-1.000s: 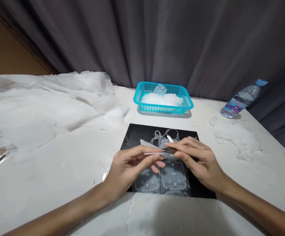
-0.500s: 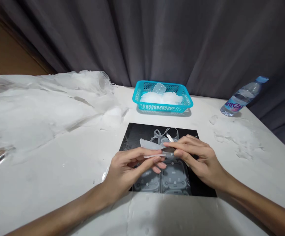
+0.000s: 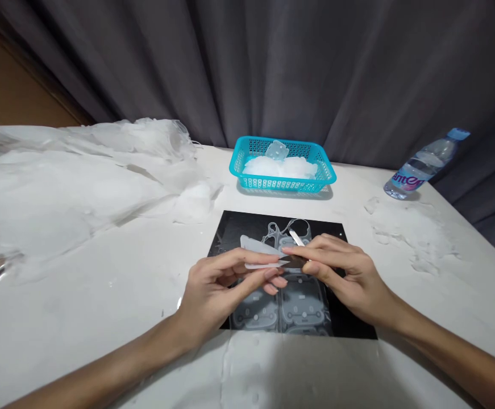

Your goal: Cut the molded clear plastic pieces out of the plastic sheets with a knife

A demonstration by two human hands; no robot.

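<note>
Head view, hands (image 3: 344, 271) angled inward; close together, pinching

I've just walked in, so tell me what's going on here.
A person's left hand pinches a thin pale piece above a black board, while the right hand holds a pointed tool, its tip at the piece. Translucent shapes show on the board. Beyond it sits a teal basket of whitish pieces, with a heap of pale sheets to its left and a bottle to its right.
</note>
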